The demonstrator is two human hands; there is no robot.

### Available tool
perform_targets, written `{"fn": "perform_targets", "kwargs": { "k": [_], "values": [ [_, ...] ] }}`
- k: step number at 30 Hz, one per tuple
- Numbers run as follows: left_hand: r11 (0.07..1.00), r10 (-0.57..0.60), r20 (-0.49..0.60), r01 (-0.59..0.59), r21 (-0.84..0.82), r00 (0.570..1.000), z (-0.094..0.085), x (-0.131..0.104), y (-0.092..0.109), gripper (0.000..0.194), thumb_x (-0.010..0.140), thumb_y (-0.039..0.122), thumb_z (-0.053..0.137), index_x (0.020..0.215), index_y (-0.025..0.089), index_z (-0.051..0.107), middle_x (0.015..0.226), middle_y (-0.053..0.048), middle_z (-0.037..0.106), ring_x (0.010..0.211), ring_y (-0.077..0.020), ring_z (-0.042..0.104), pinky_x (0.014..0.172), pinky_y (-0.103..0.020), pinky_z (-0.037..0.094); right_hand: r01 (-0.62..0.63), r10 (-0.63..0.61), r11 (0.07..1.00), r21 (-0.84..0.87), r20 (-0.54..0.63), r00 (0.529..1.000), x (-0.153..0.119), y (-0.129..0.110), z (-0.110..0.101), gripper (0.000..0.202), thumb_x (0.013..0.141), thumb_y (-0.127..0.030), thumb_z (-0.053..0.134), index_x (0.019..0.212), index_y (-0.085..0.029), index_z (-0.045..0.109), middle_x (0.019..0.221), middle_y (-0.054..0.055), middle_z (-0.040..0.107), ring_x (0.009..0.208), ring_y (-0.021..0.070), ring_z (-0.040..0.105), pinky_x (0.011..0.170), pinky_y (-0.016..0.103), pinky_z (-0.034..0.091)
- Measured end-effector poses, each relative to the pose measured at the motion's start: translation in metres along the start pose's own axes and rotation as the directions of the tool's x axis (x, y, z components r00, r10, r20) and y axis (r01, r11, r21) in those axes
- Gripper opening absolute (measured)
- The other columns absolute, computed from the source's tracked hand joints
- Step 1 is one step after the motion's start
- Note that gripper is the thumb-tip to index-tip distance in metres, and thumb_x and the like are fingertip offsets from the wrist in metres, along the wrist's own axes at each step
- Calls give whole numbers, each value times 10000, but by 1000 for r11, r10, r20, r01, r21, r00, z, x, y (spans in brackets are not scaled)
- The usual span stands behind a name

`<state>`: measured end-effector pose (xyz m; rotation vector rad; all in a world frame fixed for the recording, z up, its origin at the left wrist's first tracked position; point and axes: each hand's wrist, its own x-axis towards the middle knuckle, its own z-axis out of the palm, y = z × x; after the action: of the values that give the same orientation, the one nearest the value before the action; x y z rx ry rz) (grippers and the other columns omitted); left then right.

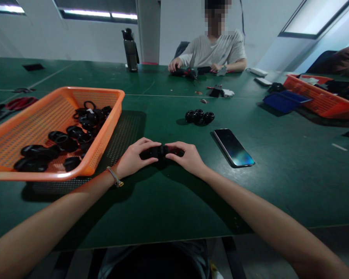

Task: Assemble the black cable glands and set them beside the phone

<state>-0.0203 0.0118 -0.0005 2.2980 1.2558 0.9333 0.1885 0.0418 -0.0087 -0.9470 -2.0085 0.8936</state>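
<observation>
Near the middle of the green table, a dark, roughly cylindrical part (160, 151) lies sideways between my two hands. My left hand (139, 155) is closed round its left end, thumb and fingers pinching it. The right end is gripped by my right hand (186, 155) in the same way. The fingertips of both hands nearly meet at the part's middle. Beyond them stands a small group of glossy black round parts (199, 116). An orange basket (104, 133) to the left holds several black parts (65, 142).
A phone (234, 148) lies right of my right hand. Farther back are a dark bottle (130, 50), a blue tray (286, 100) and another orange basket (325, 101). Across the table a person (212, 52) in a light shirt has a hand on a dark tool (184, 72).
</observation>
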Motion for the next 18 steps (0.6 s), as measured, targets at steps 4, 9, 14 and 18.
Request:
{"fn": "perform_targets", "kwargs": {
  "k": [4,9,14,18],
  "values": [
    [1000,-8,2,8,2,1000,0,0,0,347,779,274,643,1116,212,589,1031,-47,574,929,-176,583,817,-329,503,-7,7,1000,-7,-4,1000,0,-1,1,241,719,-180,680,960,-172,679,907,47,713,792,146,658,711,293,531],
    [1000,-17,4,17,-11,1000,1,0,-1,346,780,279,638,1118,222,591,1036,-48,576,931,-182,583,827,-344,503,-14,14,1000,-19,-10,1000,0,-1,1,231,719,-183,679,949,-176,684,890,46,714,767,145,657,694,288,525],
    [997,-26,-1,26,-79,1000,2,-1,-2,346,777,298,638,1113,222,596,1031,-50,570,940,-187,585,829,-346,507,7,-6,999,-37,30,1000,0,-1,-2,266,713,-193,684,978,-173,680,886,47,708,769,154,650,700,299,516],
    [985,-42,16,44,-165,999,2,-2,-4,357,775,322,636,1113,217,596,1022,-52,557,927,-186,589,787,-328,526,34,-30,997,-66,61,998,1,-2,-5,278,697,-159,685,976,-169,685,932,57,697,834,165,643,773,328,507]
  ]
}}
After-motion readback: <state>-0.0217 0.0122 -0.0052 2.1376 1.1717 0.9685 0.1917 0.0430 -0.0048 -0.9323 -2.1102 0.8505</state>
